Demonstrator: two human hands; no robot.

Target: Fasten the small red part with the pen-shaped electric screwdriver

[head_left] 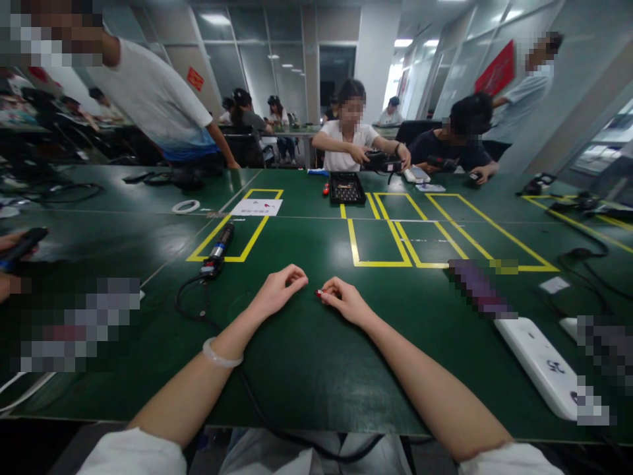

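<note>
My right hand (346, 302) is closed, its thumb and fingers pinching a small red piece (319, 293) with a pale spot, too small to name. My left hand (281, 290) hovers just to the left of it, fingers loosely curved and thumb a little apart, with nothing visible in it. A small gap separates the two hands above the green table (306, 369). Beyond my left hand, a black and silver cylindrical device (220, 245) with a cable lies partly inside a yellow taped outline.
A black tray (347, 198) of small parts and a red item (326, 189) are across the table. A white sheet (257, 208) and tape ring (186, 206) lie at the back left. A white power bank (539, 363) lies at right. A co-worker (346, 142) handles a black device opposite.
</note>
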